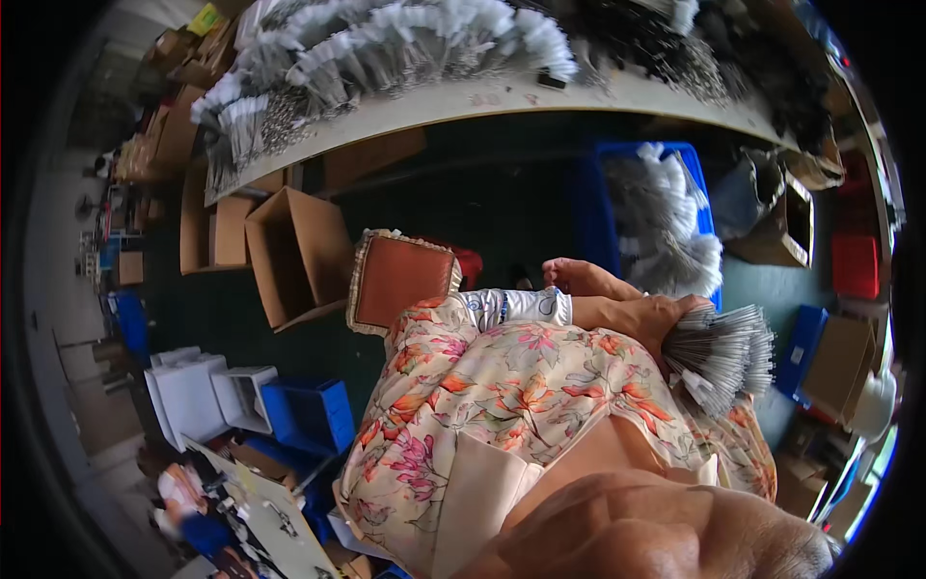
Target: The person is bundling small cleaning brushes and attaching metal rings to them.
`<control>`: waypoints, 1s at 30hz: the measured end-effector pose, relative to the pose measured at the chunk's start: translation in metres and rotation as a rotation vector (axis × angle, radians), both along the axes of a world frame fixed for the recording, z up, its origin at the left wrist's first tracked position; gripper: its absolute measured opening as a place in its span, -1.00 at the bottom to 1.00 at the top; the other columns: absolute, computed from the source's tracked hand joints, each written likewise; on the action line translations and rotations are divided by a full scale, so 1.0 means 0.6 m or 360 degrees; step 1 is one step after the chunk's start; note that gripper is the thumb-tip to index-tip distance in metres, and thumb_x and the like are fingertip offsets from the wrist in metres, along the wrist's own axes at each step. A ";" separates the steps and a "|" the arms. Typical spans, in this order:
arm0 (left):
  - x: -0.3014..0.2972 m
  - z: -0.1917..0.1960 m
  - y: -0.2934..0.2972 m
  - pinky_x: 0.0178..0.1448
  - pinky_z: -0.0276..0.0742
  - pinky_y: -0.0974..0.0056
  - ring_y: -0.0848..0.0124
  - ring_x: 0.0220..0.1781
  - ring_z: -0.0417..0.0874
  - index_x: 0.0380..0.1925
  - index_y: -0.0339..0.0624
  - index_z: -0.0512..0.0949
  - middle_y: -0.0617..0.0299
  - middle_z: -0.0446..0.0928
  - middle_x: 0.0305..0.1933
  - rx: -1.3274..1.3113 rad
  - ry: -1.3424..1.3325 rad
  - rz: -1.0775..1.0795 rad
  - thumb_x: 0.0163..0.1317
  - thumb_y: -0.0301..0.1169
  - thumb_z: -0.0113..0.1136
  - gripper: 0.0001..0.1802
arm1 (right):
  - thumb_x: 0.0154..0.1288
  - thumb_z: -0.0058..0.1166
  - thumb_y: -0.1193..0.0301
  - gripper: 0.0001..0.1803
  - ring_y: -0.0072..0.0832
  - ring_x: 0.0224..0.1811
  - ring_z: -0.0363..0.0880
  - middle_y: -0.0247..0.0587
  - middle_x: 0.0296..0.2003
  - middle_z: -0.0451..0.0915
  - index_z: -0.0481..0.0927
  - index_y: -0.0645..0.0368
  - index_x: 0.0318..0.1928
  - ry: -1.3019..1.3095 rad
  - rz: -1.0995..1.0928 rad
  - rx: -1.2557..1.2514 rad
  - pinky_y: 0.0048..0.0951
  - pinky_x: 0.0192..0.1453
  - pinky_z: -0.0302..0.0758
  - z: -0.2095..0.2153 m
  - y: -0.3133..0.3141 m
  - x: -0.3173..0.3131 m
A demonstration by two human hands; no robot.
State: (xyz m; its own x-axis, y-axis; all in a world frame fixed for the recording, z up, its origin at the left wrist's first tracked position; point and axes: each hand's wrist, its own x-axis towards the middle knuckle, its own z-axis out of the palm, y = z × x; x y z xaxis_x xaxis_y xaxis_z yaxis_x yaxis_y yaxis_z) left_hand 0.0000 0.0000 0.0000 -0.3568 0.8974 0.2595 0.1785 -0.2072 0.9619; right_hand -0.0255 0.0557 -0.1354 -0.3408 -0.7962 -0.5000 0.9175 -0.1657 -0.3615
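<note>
My left arm, in a white patterned sleeve cuff (521,307), reaches across my body to the right. At its end my left hand (666,323) is closed around a thick bundle of thin grey-white strands (719,355), which look like wires or rods and fan out towards the right. My right hand (577,277) lies just beyond the left forearm, fingers pointing left, loosely bent and apart, with nothing visible in it. The bundle and my left arm hide most of the right arm. A blue bin (702,179) holding similar whitish bundles (666,212) stands just beyond my hands.
A long pale worktable (434,108) piled with whitish bundles (405,48) curves across the far side, dark bundles at its right. Open cardboard boxes (299,256), a reddish cushioned seat (403,282) and white and blue crates (309,410) stand left. Another person (183,502) is at lower left.
</note>
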 end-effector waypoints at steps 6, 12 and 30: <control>-0.068 -0.017 -0.107 -0.11 0.52 0.13 0.07 -0.20 0.64 0.08 -0.15 0.20 -0.05 0.56 -0.23 0.0268 0.0195 0.0944 -0.33 -0.23 0.51 -0.08 | 0.30 -0.04 0.34 -0.84 -0.54 -0.31 0.51 -0.40 -0.38 0.56 0.54 0.11 -0.27 -0.0105 0.0206 0.0159 -0.43 -0.10 0.47 -0.008 -0.151 -0.135; -0.124 -0.035 -0.216 -0.09 0.50 0.12 -0.02 -0.21 0.62 0.11 -0.14 0.13 -0.08 0.54 -0.25 -0.0083 0.0173 0.1461 -0.40 -0.25 0.53 0.01 | 0.22 0.07 0.30 -0.86 -0.55 -0.36 0.51 -0.43 -0.42 0.56 0.57 0.07 -0.30 -0.0061 0.0240 0.0546 -0.44 -0.14 0.48 -0.069 -0.235 -0.244; -0.462 -0.178 -0.658 -0.06 0.54 0.21 0.26 -0.14 0.55 0.02 -0.39 0.36 0.11 0.48 -0.13 0.1462 -0.1299 0.2265 -0.16 -0.54 0.28 -0.37 | 0.29 0.03 0.30 -0.80 -0.52 -0.20 0.51 -0.32 -0.27 0.53 0.51 0.16 -0.20 0.1667 0.0780 0.0209 -0.48 -0.16 0.47 0.045 -0.636 -0.598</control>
